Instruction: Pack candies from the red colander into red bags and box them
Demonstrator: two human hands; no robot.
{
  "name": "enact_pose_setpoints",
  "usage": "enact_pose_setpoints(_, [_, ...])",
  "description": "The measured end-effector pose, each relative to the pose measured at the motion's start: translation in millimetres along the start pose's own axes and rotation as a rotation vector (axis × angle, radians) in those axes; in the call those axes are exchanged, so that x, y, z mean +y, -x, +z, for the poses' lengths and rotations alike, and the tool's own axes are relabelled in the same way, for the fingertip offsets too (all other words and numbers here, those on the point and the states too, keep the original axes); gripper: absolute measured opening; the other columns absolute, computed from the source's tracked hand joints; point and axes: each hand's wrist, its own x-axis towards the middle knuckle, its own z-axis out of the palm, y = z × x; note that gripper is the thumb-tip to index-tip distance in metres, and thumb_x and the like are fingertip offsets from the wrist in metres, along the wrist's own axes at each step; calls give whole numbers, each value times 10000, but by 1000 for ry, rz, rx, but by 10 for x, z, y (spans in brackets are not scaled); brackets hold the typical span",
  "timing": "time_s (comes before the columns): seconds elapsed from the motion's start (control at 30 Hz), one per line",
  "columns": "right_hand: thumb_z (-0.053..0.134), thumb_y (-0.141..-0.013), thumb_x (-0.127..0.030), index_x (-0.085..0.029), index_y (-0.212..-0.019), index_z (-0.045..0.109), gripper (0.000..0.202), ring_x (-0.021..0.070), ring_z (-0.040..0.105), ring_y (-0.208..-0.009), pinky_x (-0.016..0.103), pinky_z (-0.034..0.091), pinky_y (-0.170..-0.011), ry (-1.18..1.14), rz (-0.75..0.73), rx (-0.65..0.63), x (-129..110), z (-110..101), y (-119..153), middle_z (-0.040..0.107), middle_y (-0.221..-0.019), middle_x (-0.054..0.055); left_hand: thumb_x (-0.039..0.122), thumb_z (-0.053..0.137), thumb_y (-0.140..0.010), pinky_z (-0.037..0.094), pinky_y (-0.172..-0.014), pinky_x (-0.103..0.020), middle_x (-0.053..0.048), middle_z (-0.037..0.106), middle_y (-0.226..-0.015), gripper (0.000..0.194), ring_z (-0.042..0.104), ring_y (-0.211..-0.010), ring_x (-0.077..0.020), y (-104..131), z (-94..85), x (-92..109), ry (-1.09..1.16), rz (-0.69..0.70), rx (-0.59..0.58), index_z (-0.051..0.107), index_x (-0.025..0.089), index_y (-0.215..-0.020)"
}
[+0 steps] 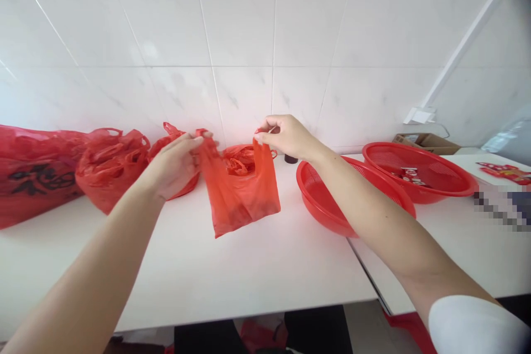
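A small red plastic carrier bag point(244, 196) hangs stretched between my two hands above the white table. My left hand point(176, 163) is closed on its left handle. With thumb and fingers pinched, my right hand point(284, 134) grips the right handle. The bag looks flat and thin. Behind it lies another crumpled red plastic bag point(238, 156), partly hidden. To the left of my left hand stands a bulging red bag point(114, 163) stuffed with more red plastic.
A large red bag with black characters point(37, 177) lies at the far left. On the right are a red plastic colander point(323, 199) and a second red basket point(440, 191) holding red packets. A cardboard box point(431, 142) sits by the wall. Two white tables point(249, 276) meet at a seam.
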Motion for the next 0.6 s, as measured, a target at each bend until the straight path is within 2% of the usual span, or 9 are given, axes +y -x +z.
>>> enact_pose_setpoints(0.07, [637, -791, -292, -165, -759, 645, 131, 133, 593, -741, 279, 463, -701, -13, -53, -36, -95, 62, -68, 669, -808, 10, 350, 681, -791, 523, -747, -331, -23, 657, -928, 366, 640, -776, -166, -19, 170, 23, -66, -72, -184, 600, 266, -1138])
enact_pose_setpoints(0.13, [629, -800, -297, -158, -777, 659, 145, 135, 602, -765, 291, 469, -737, -38, -100, -79, -201, 137, -104, 673, -821, 9, 319, 733, -747, 509, -672, -286, 7, 622, -807, 409, 599, -679, -135, -34, 328, 21, -252, -158, -328, 595, 257, -1126])
enact_pose_setpoints(0.2, [627, -811, -300, -158, -816, 682, 152, 139, 613, -823, 301, 472, -781, -62, -131, -136, -283, 212, -101, 682, -906, 23, 317, 744, -731, 456, -563, -246, 34, 536, -651, 270, 509, -562, -107, -51, 451, -6, -424, -218, -374, 633, 214, -955])
enact_pose_setpoints(0.27, [630, -823, -304, -171, -906, 701, 172, 151, 612, -919, 307, 472, -824, -84, -136, -202, -290, 271, -71, 665, -1058, 42, 354, 699, -767, 378, -478, -226, 47, 438, -561, 181, 395, -484, -83, -72, 515, -48, -470, -223, -340, 617, 193, -773])
enact_pose_setpoints(0.33, [617, -838, -276, -192, -1046, 683, 234, 162, 592, -1014, 313, 470, -857, -102, -127, -234, -189, 312, -32, 623, -1188, 52, 398, 629, -820, 327, -445, -219, 40, 412, -552, 242, 342, -466, -76, -94, 515, -93, -388, -212, -289, 594, 186, -709])
enact_pose_setpoints(0.4, [597, -840, -213, -197, -1124, 643, 288, 163, 582, -1045, 321, 468, -877, -96, -101, -212, -10, 344, 12, 617, -1209, 54, 436, 581, -855, 325, -444, -220, 40, 401, -547, 291, 339, -463, -78, -112, 465, -133, -292, -227, -255, 591, 179, -719])
enact_pose_setpoints(0.5, [565, -836, -167, -166, -991, 639, 171, 150, 619, -908, 328, 484, -834, -74, -28, -149, 209, 380, 119, 677, -992, 39, 488, 534, -882, 392, -487, -244, 59, 359, -508, 346, 347, -454, -86, -121, 356, -179, -233, -256, -281, 596, 167, -767])
enact_pose_setpoints(0.6, [559, -842, -188, -176, -860, 615, 60, 137, 625, -816, 309, 495, -781, -122, -44, -130, 171, 364, 315, 666, -856, 4, 484, 533, -883, 477, -615, -298, 7, 534, -613, 337, 499, -549, -118, -96, 275, -195, -234, -225, -386, 598, 168, -784])
